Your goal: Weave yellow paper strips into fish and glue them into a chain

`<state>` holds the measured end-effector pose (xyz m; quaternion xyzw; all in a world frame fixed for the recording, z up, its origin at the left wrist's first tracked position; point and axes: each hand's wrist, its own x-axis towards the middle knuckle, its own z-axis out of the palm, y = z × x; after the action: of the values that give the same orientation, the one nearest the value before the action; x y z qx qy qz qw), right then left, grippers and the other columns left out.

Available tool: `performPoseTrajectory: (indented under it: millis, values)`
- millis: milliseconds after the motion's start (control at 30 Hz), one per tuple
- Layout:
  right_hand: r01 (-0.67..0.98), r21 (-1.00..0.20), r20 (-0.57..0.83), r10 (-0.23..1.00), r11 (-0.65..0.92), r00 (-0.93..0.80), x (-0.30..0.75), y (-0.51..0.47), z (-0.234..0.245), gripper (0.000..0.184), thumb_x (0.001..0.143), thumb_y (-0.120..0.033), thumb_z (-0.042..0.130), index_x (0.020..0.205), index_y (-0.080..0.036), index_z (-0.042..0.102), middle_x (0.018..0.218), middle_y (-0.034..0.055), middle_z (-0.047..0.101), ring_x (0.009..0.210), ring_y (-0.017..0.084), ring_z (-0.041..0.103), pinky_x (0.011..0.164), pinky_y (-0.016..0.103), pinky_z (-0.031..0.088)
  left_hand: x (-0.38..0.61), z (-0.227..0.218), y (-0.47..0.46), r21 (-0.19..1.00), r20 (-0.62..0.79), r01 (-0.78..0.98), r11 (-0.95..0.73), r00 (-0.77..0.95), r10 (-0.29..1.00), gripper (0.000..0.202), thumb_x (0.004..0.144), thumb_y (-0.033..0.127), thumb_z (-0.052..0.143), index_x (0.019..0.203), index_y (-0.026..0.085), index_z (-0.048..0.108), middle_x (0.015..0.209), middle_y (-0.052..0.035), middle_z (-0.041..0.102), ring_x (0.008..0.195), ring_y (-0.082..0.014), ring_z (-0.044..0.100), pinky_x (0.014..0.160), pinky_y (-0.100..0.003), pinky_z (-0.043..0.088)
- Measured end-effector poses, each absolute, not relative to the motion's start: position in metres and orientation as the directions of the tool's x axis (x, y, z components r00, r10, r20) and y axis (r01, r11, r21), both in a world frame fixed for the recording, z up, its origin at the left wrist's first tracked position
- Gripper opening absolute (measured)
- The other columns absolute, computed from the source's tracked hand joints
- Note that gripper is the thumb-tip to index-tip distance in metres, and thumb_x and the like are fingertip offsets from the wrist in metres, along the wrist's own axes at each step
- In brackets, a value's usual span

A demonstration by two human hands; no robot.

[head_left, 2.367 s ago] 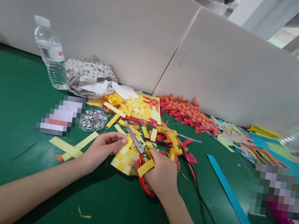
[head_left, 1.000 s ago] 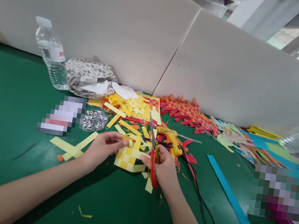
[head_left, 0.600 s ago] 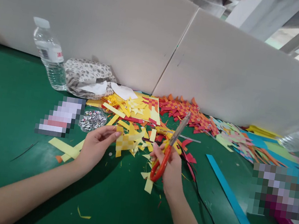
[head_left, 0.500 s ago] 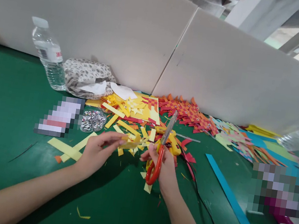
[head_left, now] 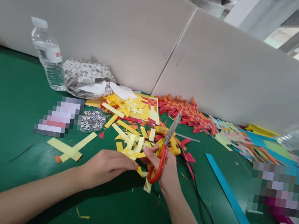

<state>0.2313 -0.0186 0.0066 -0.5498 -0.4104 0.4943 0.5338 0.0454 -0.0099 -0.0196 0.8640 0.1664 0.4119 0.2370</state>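
My left hand (head_left: 110,168) pinches a piece woven from yellow and pale yellow paper strips (head_left: 134,148) by its near edge. My right hand (head_left: 169,170) is closed around red-handled scissors (head_left: 161,163), whose blades point up and away. The thumb and fingertips of that hand reach the right side of the woven piece; whether they grip it too, I cannot tell. Behind the hands lie loose yellow paper strips (head_left: 127,126). A yellow glue gun (head_left: 175,146), partly hidden by the scissors and right hand, lies beyond.
A water bottle (head_left: 47,56) and a patterned cloth pouch (head_left: 87,75) stand at the back left. A phone (head_left: 61,115) lies beside a dish of googly eyes (head_left: 93,120). Red-orange woven fish (head_left: 191,115) are heaped by the divider. A black cord (head_left: 203,202) and blue strip (head_left: 229,192) lie right.
My left hand has moved right and nearer to me, turning the woven piece so its strips stand upright. The scissors have tilted slightly rightward in my right hand.
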Motion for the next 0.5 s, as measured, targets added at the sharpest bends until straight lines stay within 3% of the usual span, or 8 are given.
performPoseTrajectory:
  millis: [167, 267, 333, 500]
  values:
    - [0.019, -0.997, -0.074, 0.991, -0.077, 0.115, 0.231, -0.018, 0.007, 0.051, 0.044, -0.026, 0.084, 0.073, -0.021, 0.043, 0.071, -0.0046, 0.061, 0.053, 0.010, 0.058, 0.058, 0.027, 0.049, 0.046, -0.022, -0.010, 0.496, 0.635, 0.114, -0.861, 0.628, 0.449, 0.018, 0.084, 0.008, 0.051, 0.096, 0.016, 0.063, 0.090, -0.0066, 0.072, 0.083, -0.0140, 0.067, 0.073, -0.022, 0.052]
    - [0.023, -0.999, -0.023, 0.989, -0.026, 0.144, 0.233, -0.016, 0.004, 0.050, 0.044, -0.026, 0.084, 0.072, -0.021, 0.043, 0.069, -0.0042, 0.062, 0.057, 0.011, 0.059, 0.062, 0.028, 0.049, 0.048, -0.020, -0.010, 0.524, 0.629, 0.167, -0.835, 0.585, 0.512, 0.010, 0.083, 0.012, 0.056, 0.086, 0.017, 0.064, 0.078, -0.0031, 0.071, 0.073, -0.0123, 0.066, 0.067, -0.020, 0.050]
    - [0.004, -0.999, 0.036, 0.983, 0.036, 0.182, 0.235, -0.015, 0.002, 0.047, 0.048, -0.027, 0.082, 0.073, -0.021, 0.044, 0.070, -0.0034, 0.063, 0.060, 0.012, 0.060, 0.064, 0.029, 0.050, 0.047, -0.017, -0.011, 0.588, 0.603, 0.230, -0.776, 0.515, 0.610, 0.004, 0.081, 0.019, 0.060, 0.079, 0.017, 0.063, 0.072, -0.0011, 0.069, 0.065, -0.0110, 0.063, 0.061, -0.019, 0.047]
    - [-0.081, -0.986, 0.128, 0.970, 0.147, 0.206, 0.240, -0.017, 0.002, 0.037, 0.058, -0.023, 0.077, 0.077, -0.022, 0.046, 0.077, -0.0010, 0.065, 0.074, 0.015, 0.062, 0.074, 0.033, 0.049, 0.043, -0.011, -0.010, 0.845, 0.352, 0.311, -0.435, 0.290, 0.890, 0.032, 0.089, 0.030, 0.045, 0.060, 0.017, 0.052, 0.054, 0.0028, 0.054, 0.050, -0.0087, 0.050, 0.051, -0.020, 0.039]
